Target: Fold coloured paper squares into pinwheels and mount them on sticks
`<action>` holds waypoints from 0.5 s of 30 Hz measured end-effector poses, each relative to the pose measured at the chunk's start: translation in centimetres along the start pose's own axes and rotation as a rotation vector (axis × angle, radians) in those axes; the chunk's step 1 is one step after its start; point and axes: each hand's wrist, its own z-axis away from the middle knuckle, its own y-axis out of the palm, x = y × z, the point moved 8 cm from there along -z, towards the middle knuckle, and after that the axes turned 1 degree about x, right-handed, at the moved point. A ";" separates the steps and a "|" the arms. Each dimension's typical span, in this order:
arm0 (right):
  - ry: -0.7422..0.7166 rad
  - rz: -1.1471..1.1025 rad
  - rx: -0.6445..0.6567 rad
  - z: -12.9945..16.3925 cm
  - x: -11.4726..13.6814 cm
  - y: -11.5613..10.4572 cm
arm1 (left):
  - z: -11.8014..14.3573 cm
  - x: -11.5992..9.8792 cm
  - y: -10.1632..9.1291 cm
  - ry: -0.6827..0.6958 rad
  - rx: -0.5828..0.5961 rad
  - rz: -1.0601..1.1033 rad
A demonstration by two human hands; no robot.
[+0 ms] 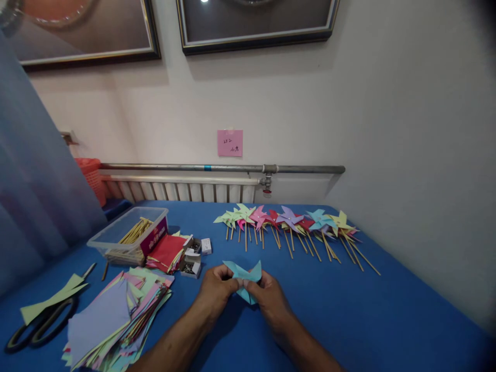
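Observation:
A light blue paper pinwheel (246,295), its corners folded in toward the middle, is held between my two hands above the blue table. My left hand (217,289) grips its left side, the thumb pressed near the centre. On the other side my right hand (272,295) is closed on the paper, and its thumb meets the left one at the middle. Whether a pin sits under the thumbs is hidden. Small boxes of pins (190,268) stand open to the left of my hands, beside a closed little white box (206,246).
Finished pinwheels on sticks (289,218) lie in a row at the back. At left are a clear plastic box of sticks (129,237), red paper squares (167,252), a stack of coloured paper (103,320) and black-handled scissors (50,323) under a green paper strip. A radiator (178,191) runs behind.

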 end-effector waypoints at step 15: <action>0.020 -0.209 0.135 1.2 1.5 1.7 | 0.3 -0.1 0.1 0.014 0.000 -0.009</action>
